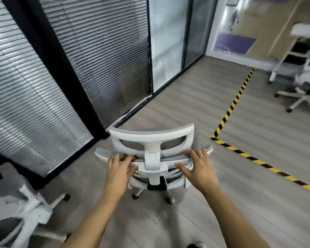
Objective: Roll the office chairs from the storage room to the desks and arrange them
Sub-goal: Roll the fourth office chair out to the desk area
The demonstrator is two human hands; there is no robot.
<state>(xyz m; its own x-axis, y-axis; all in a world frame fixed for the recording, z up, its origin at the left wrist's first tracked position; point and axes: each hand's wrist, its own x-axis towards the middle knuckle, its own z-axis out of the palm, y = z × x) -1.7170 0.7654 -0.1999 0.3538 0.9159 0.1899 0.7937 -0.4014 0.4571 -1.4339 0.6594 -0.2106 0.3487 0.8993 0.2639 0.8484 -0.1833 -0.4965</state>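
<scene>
A white office chair (151,135) with grey mesh and a curved headrest stands right in front of me, its back toward me. My left hand (119,169) grips the top edge of the backrest left of the white centre post. My right hand (198,167) grips the same edge on the right, fingers curled over it. The chair's wheeled base (169,198) shows below on the grey wood floor. Its seat is hidden behind the backrest.
Glass partitions with closed blinds (100,56) run along the left. Another white chair (25,210) stands at the lower left, blurred. Yellow-black floor tape (227,115) marks a line to the right. Beyond it, a white desk (304,31) and a chair (306,90).
</scene>
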